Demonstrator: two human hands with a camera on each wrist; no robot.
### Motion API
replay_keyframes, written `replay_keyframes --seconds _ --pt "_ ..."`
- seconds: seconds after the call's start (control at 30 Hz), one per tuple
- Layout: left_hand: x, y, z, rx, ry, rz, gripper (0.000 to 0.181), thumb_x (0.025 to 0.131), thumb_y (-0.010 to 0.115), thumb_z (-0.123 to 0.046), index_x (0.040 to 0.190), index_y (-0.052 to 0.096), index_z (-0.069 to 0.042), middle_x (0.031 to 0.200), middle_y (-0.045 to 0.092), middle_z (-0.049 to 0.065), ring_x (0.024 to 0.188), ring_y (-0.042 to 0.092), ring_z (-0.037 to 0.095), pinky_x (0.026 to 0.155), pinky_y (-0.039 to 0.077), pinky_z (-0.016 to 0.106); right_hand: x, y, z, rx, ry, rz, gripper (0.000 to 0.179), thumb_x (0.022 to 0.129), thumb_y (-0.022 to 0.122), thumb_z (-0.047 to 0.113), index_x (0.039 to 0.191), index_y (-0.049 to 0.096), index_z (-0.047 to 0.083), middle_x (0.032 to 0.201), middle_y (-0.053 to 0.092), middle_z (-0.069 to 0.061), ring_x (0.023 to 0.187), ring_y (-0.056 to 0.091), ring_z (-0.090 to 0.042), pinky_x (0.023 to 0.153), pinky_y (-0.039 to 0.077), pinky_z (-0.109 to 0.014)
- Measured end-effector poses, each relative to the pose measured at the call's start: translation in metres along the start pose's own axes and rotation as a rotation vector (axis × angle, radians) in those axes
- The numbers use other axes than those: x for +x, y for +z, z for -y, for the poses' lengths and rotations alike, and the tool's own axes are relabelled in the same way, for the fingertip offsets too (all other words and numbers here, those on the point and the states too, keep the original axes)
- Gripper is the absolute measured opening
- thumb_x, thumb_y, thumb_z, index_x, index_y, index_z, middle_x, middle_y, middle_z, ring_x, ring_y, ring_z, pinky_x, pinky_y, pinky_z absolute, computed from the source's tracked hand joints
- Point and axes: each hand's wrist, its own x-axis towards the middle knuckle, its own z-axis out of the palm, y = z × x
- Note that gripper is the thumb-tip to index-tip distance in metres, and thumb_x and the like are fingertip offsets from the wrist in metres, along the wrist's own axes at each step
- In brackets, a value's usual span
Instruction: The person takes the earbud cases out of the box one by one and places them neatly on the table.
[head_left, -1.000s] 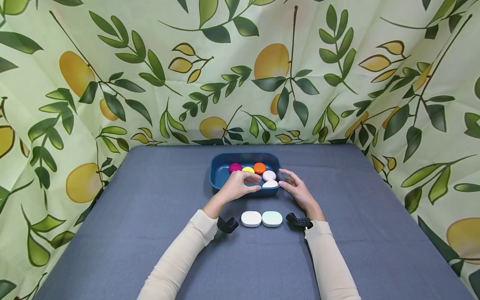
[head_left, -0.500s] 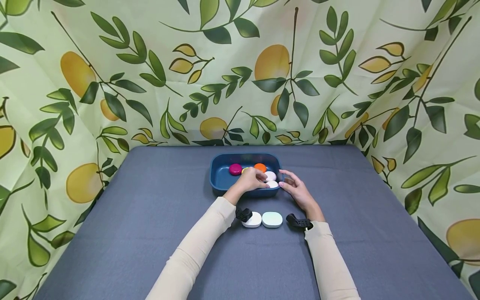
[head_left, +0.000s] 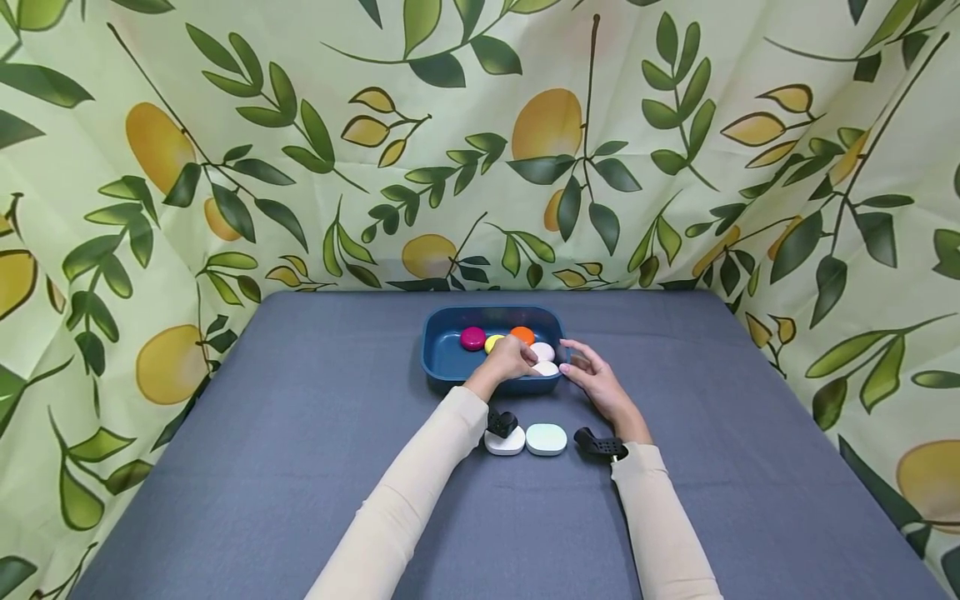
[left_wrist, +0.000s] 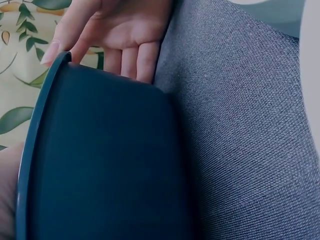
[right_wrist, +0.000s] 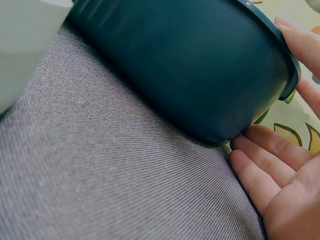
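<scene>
And here the left grip point(head_left: 511, 358), a bare hand, is held over the near wall of the dark blue box point(head_left: 452, 359), fingers bent downward inside it, right beside the white round piece point(head_left: 546, 368); whether anything is pinched cannot be told, for the fingertips are hidden. At the other end, the right grip point(head_left: 596, 382) is laid against the box's short wall with nothing clasped in it: two fingers point(right_wrist: 301, 44) are set by the rim, three are rested lower, near the tabletop point(head_left: 255, 467).

Inside the box, the white piece is closely neighboured by a pale pinkish one point(head_left: 542, 353). Behind the left grip, the yellow piece point(head_left: 492, 343) is partly covered, with the orange piece point(head_left: 522, 335) placed just to its right and the crimson piece point(head_left: 472, 338) to its left.

In front of the box, two oval cases are set side by side: the white case point(head_left: 505, 443) is overlapped in the head view by the black left wrist device point(head_left: 502, 422), while the pale mint case point(head_left: 546, 439) is fully seen, the black right wrist device point(head_left: 597, 443) close by. Cream sleeves point(head_left: 408, 500) are worn on both arms. The grey tabletop is backed by a curtain point(head_left: 480, 75) printed with lemons and leaves.
</scene>
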Motion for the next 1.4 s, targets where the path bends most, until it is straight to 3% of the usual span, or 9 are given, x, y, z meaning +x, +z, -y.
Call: replay_keyframes --seconds 0.17,0.3,0.43,0.73,0.9,1.1,1.2,1.4 --pt "-0.001 -0.003 0.002 0.039 0.007 0.016 0.025 0.078 0.079 -0.014 0.1 0.076 -0.003 0.1 0.076 0.012 0.09 0.063 0.018 0.081 0.052 0.021 0.001 0.001 0.001 0.006 0.009 -0.001 0.055 0.097 0.057 0.016 0.147 0.034 0.01 0.158 0.024 -0.022 0.146 0.023 -0.04 0.119 0.023 -0.059" --pt "-0.003 -0.008 0.005 0.056 0.053 0.016 0.021 0.079 0.078 -0.014 0.098 0.077 -0.004 0.101 0.076 0.012 0.097 0.064 0.021 0.083 0.051 0.021 0.0 0.001 0.002 0.003 0.012 0.005 0.056 0.097 0.056 0.016 0.147 0.032 0.009 0.158 0.021 -0.025 0.147 0.02 -0.041 0.119 0.022 -0.061" --pt "-0.003 -0.008 0.005 0.1 0.086 0.023 0.024 0.08 0.078 -0.018 0.099 0.077 -0.004 0.101 0.076 0.01 0.094 0.064 0.019 0.079 0.05 0.019 -0.001 0.0 0.001 -0.009 0.014 0.0 0.055 0.097 0.056 0.017 0.146 0.034 0.01 0.159 0.019 -0.025 0.148 0.018 -0.042 0.119 0.021 -0.062" --pt "0.001 -0.003 0.002 0.152 0.059 0.056 0.027 0.079 0.08 -0.018 0.102 0.076 -0.005 0.098 0.076 0.01 0.085 0.063 0.016 0.072 0.047 0.014 -0.001 0.0 -0.001 -0.014 0.008 -0.005 0.056 0.096 0.058 0.018 0.146 0.034 0.011 0.16 0.019 -0.022 0.149 0.016 -0.043 0.119 0.021 -0.062" --pt "0.0 -0.011 0.004 0.173 0.075 0.079 0.028 0.079 0.079 -0.02 0.103 0.076 -0.006 0.102 0.076 0.01 0.088 0.061 0.016 0.076 0.049 0.018 0.001 -0.001 -0.001 0.0 0.009 -0.008 0.055 0.097 0.057 0.017 0.146 0.034 0.011 0.158 0.024 -0.023 0.146 0.024 -0.04 0.119 0.024 -0.058" --pt "-0.002 -0.023 0.016 0.133 0.086 0.096 0.031 0.079 0.079 -0.017 0.109 0.074 -0.006 0.109 0.075 0.01 0.097 0.063 0.02 0.088 0.053 0.024 0.0 0.0 0.0 -0.004 0.018 -0.008 0.056 0.097 0.058 0.019 0.146 0.034 0.012 0.157 0.026 -0.021 0.145 0.027 -0.038 0.119 0.025 -0.057" --pt "-0.003 -0.025 0.022 0.099 0.091 0.121 0.035 0.08 0.078 -0.014 0.113 0.072 -0.006 0.113 0.073 0.01 0.101 0.064 0.022 0.095 0.053 0.028 0.0 0.0 0.0 -0.011 0.014 -0.011 0.056 0.096 0.058 0.02 0.147 0.034 0.011 0.156 0.029 -0.021 0.142 0.032 -0.036 0.117 0.03 -0.052" --pt "-0.002 -0.026 0.029 0.074 0.108 0.143 0.037 0.08 0.077 -0.011 0.116 0.07 -0.007 0.114 0.073 0.01 0.104 0.066 0.023 0.099 0.051 0.031 0.0 0.0 0.0 -0.034 0.018 -0.016 0.057 0.096 0.059 0.022 0.147 0.034 0.013 0.155 0.032 -0.019 0.139 0.036 -0.031 0.106 0.041 -0.029"
